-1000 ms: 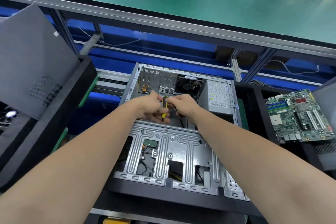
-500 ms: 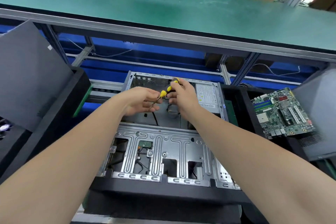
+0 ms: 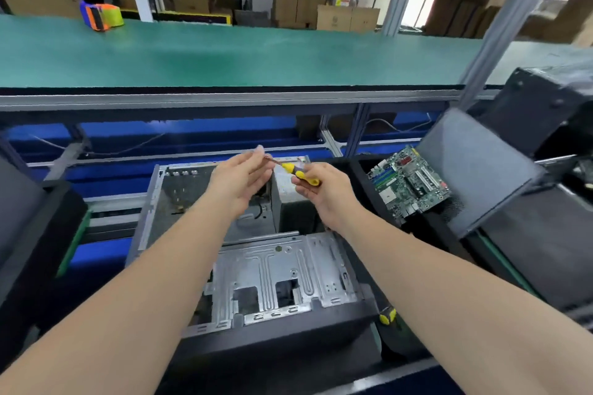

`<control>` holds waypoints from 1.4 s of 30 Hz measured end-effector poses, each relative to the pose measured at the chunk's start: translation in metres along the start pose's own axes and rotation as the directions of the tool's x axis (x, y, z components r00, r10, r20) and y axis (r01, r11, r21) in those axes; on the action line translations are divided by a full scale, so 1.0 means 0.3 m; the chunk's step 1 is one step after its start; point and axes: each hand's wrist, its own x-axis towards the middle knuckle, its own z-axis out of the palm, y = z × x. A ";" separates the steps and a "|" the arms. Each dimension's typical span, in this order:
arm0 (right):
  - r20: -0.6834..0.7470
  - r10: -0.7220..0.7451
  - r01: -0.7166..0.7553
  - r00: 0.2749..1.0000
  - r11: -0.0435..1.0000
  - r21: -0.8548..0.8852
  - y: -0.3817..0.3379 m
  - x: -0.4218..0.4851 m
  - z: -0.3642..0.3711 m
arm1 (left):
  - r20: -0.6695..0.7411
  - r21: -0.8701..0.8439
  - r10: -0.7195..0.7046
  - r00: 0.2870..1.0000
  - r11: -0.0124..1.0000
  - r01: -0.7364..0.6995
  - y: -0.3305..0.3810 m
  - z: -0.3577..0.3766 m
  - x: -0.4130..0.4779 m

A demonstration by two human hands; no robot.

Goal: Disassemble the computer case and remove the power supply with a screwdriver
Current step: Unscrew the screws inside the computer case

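Lifting clear of the computer case (image 3: 282, 266), right hand (image 3: 324, 192) is gripping the screwdriver (image 3: 300, 174), left hand (image 3: 239, 183) is opening at its 9 o'clock tip, likely a screw freed; power supply (image 3: 288, 199) is sitting in case's 1 o'clock corner.

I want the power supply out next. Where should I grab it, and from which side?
Come from above, on its left. The power supply sits in the case's far right corner, so likely only its top, left and near faces are free. Hook fingers over the near-left corner and lift.
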 end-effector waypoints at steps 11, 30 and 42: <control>0.088 0.017 -0.002 0.996 0.986 -0.167 -0.177 -0.199 -0.455 | 0.147 0.114 -0.012 0.989 0.993 -0.005 -0.288 0.457 -0.096; -0.051 0.313 -0.311 0.948 0.890 -0.334 -0.186 -0.213 -1.189 | 0.141 0.965 -0.213 0.967 0.247 -0.087 -0.832 0.706 -0.162; -0.294 0.430 -0.489 0.854 0.855 -0.171 -0.053 -0.253 -1.361 | 0.148 0.963 -0.328 0.933 -0.166 -0.211 -1.023 0.652 -0.202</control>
